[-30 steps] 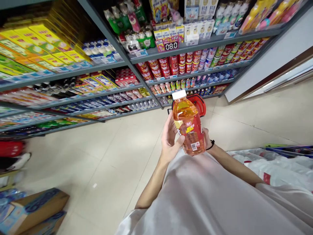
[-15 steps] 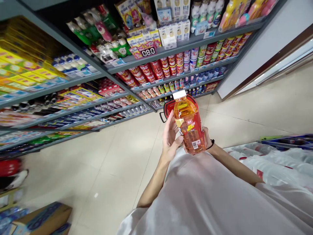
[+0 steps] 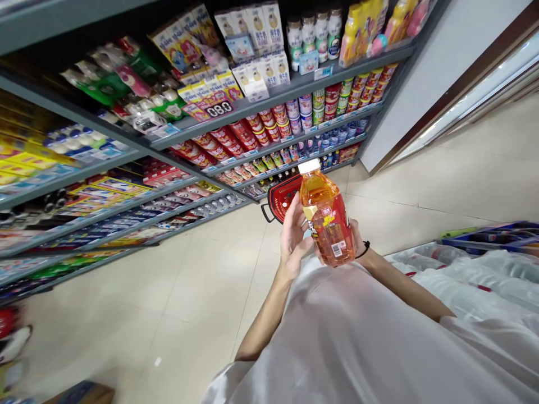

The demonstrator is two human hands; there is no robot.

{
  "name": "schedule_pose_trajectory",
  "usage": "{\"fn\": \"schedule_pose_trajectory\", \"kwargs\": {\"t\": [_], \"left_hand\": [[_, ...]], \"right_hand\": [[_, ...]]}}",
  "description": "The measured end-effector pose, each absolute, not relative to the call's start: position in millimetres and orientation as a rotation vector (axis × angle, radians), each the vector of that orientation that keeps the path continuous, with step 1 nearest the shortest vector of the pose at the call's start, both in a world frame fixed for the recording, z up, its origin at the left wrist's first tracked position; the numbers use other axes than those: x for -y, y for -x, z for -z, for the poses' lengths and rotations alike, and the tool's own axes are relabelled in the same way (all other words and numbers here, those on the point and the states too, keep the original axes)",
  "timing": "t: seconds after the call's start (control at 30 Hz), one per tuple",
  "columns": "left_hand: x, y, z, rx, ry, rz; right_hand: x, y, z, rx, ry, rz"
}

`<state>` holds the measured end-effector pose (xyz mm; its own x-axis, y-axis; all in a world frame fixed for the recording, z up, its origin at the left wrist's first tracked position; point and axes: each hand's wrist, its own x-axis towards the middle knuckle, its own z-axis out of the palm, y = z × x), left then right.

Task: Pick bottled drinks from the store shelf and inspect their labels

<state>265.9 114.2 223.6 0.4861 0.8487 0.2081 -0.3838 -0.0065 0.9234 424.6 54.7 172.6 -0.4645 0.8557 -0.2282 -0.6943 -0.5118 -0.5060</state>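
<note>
A large clear bottle of amber drink (image 3: 323, 196), with a white cap and a red label, is held tilted in front of my shirt. My left hand (image 3: 293, 235) grips its left side, thumb toward the label. On the far side my right hand (image 3: 357, 240) wraps the bottle's right edge, its fingers mostly hidden behind it; a black band circles that wrist. Beyond the bottle, a red shopping basket (image 3: 281, 197) with a dark handle sits on the floor, partly covered by my left hand and the bottle.
Grey store shelves (image 3: 269, 92) run along the far side, filled with milk boxes, small bottles and red cans. A white wall panel (image 3: 400, 73) stands at right. Wrapped bottle packs (image 3: 471, 280) lie low at right, and a cardboard box (image 3: 84, 393) at lower left.
The view has shifted, so shelves and floor items slide left in the picture and more of the red basket shows. Both hands keep their hold on the bottle, almost unmoved.
</note>
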Motion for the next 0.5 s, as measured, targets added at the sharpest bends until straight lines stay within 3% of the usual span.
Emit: {"fn": "schedule_pose_trajectory", "kwargs": {"t": [0.5], "left_hand": [[-124, -289, -229, -0.585, -1.154, -0.972]], "right_hand": [[-56, -447, -179, 0.179, 0.596, -2.084]]}}
